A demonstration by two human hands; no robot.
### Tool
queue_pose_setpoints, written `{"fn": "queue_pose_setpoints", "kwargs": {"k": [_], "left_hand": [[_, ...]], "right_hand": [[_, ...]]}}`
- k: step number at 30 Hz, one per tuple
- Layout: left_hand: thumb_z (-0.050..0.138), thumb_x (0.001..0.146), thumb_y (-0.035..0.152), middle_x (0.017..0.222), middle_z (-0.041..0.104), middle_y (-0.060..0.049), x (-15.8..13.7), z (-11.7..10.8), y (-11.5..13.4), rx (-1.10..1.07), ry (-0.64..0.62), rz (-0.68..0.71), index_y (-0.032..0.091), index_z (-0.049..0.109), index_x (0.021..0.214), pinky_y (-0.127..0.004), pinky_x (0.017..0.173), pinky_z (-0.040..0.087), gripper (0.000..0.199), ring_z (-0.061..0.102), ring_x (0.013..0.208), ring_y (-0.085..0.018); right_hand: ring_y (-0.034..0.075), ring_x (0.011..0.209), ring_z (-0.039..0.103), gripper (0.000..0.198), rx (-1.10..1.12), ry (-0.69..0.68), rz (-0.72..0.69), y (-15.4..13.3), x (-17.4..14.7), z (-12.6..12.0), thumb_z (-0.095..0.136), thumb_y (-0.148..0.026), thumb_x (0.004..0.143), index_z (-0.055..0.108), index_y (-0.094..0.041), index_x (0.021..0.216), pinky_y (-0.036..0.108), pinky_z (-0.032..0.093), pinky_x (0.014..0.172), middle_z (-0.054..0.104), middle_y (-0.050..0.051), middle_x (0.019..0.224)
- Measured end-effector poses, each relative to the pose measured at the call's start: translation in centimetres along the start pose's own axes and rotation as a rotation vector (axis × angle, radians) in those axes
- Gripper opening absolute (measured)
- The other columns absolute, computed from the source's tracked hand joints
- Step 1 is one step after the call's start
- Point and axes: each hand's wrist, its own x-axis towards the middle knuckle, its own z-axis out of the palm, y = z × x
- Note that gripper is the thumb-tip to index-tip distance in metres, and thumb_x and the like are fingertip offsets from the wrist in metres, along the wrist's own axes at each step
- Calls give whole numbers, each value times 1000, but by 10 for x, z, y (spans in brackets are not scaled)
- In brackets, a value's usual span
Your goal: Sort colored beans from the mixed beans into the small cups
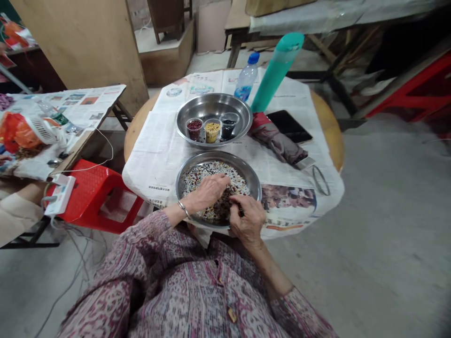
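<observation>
My left hand (210,190), with a metal bangle at its wrist, reaches over the near steel basin (256,180). Its fingers are bent together at the mixed grains and beans (200,176), which are white, yellow, dark red and black. At the basin's right near side, my right hand (248,217) has thumb and fingers curled in a pinch just over the grains. Whatever the fingertips of either hand hold is too small or hidden. Behind, a second steel basin (214,99) holds clear cups of red beans (194,129), yellow kernels (212,131) and black beans (228,126).
Newspaper (151,155) covers the round table. A water bottle (246,77), a teal cylinder (278,70), a dark phone (289,126) and a folded umbrella (276,141) lie or stand beyond the basins. To the left are a red stool (95,197) and another person's sleeve (17,216).
</observation>
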Motion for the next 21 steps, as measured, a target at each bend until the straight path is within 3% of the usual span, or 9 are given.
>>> {"fn": "queue_pose_setpoints", "kwargs": {"k": [5,11,15,21], "left_hand": [[44,99,15,110,64,-8,9,-12,-15,127,89,-130,17,62,105,-36,89,51,18,61,102,-22],[49,101,25,102,64,-5,-45,-22,-15,156,197,-156,19,60,101,-32,90,50,12,60,98,-19],[45,103,21,95,66,-2,-77,-8,-10,49,223,-143,20,58,101,-29,84,50,13,62,93,-17],[42,103,18,86,66,-1,-79,5,-8,-46,366,-181,20,54,101,-29,80,51,12,64,85,-15]], "right_hand": [[19,83,68,23,5,3,-27,-1,2,-1,52,-7,83,66,-22,94,32,48,77,74,2,88],[19,83,68,22,-26,-45,-1,-2,3,-2,52,-8,84,67,-21,94,32,48,77,74,3,88],[20,88,66,19,-105,-178,25,-6,8,-6,53,-13,87,68,-19,97,33,48,81,74,5,92],[26,104,59,24,-296,-475,-21,-12,30,-21,56,-28,92,66,-18,111,37,48,88,69,11,112]]}}
